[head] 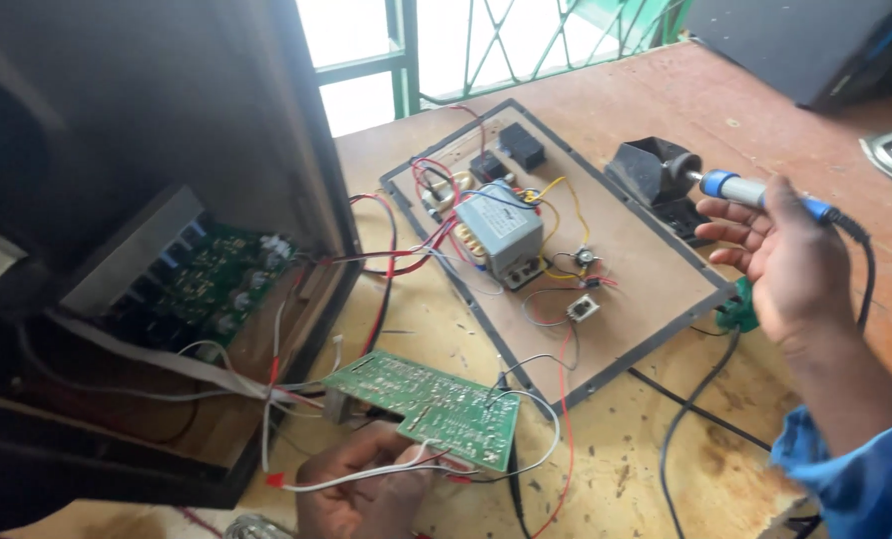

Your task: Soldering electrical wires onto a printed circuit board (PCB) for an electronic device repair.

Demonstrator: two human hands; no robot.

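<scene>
left hand (pixel 361 489) fingers pinched on green circuit board (pixel 428 404), held just in front of the open speaker cabinet (pixel 167 250). right hand (pixel 790 260) closed around blue soldering iron (pixel 765 195), well right of the cabinet, tip at black stand (pixel 656 175).

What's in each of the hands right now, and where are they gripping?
Left hand holds the green circuit board by its near edge; right hand grips the soldering iron by its blue handle.

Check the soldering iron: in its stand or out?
Out. The right hand holds the soldering iron in the air, its tip end toward the black stand on the table.
</scene>
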